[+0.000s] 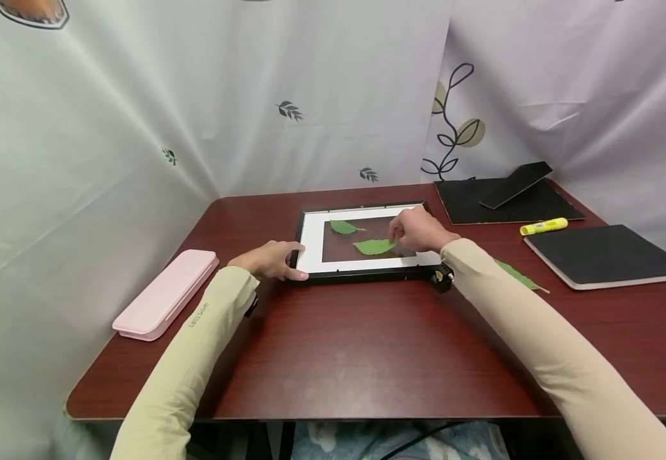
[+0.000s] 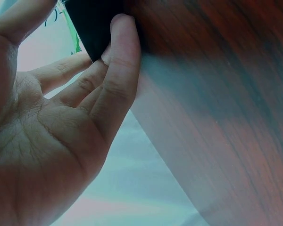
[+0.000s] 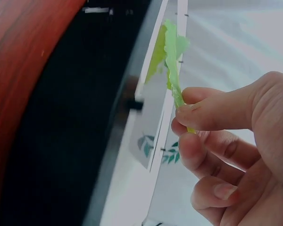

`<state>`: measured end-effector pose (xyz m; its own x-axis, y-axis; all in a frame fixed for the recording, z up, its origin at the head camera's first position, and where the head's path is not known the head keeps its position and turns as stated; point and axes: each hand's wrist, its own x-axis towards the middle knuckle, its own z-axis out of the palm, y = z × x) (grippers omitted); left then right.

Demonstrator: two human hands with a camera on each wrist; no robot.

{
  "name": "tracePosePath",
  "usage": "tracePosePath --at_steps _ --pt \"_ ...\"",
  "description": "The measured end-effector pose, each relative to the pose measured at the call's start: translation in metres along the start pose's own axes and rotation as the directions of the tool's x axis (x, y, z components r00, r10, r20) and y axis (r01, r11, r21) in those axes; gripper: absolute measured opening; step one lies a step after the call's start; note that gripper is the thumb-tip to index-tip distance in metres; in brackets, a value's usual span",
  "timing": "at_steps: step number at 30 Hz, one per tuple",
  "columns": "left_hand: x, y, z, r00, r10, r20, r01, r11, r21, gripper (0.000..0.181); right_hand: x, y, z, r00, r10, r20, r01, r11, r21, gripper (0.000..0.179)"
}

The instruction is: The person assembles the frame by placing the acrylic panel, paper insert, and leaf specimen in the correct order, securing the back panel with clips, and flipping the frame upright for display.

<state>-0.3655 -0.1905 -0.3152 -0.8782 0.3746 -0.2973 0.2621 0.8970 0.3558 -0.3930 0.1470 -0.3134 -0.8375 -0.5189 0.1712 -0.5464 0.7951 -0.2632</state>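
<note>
My right hand (image 1: 419, 230) pinches a green leaf (image 1: 374, 246) by its stem end between thumb and fingers, over the dark opening of a black picture frame (image 1: 362, 276) with a white mat. In the right wrist view the pinched leaf (image 3: 172, 61) is seen nearly edge-on above the frame. A second green leaf (image 1: 342, 227) lies in the frame's upper left part. My left hand (image 1: 270, 260) grips the frame's near left corner. In the left wrist view, fingers (image 2: 125, 56) press against the frame's black side.
A pink case (image 1: 166, 294) lies at the left. On the right are a black backing board (image 1: 459, 198) with its stand flap raised, a yellow glue stick (image 1: 544, 226) and a black notebook (image 1: 609, 255). Another leaf (image 1: 519, 276) lies partly hidden beyond my right forearm.
</note>
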Motion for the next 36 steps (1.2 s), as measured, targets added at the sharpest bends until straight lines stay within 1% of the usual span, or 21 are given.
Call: tracePosePath --at_steps 3,9,15,21,30,36 --pt "0.000 -0.001 0.000 1.000 0.004 0.002 -0.004 1.000 0.007 0.082 0.006 -0.008 0.005 1.000 0.001 0.004 -0.001 1.000 0.003 0.032" --pt "-0.001 -0.001 -0.001 1.000 0.006 -0.001 -0.006 1.000 0.011 0.081 0.014 -0.021 0.013 1.000 -0.001 0.007 0.001 1.000 0.016 0.026" --pt "0.000 -0.001 -0.001 1.000 0.015 -0.013 -0.015 1.000 0.024 0.081 0.021 -0.034 0.018 1.000 0.027 0.001 -0.027 0.999 0.028 0.017" --pt "-0.002 0.000 0.000 1.000 0.016 -0.010 -0.016 1.000 0.025 0.081 0.026 -0.046 0.023 0.999 0.049 0.022 -0.050 0.998 0.028 0.017" --pt "-0.002 0.001 0.000 1.000 0.011 -0.007 -0.011 1.000 0.025 0.082 0.028 -0.047 0.024 0.992 0.122 0.032 -0.123 0.992 0.026 0.018" --pt "-0.001 -0.001 0.000 1.000 0.012 -0.013 -0.011 0.999 0.031 0.082 0.030 -0.044 0.026 0.992 0.124 0.038 -0.125 0.992 0.019 0.019"
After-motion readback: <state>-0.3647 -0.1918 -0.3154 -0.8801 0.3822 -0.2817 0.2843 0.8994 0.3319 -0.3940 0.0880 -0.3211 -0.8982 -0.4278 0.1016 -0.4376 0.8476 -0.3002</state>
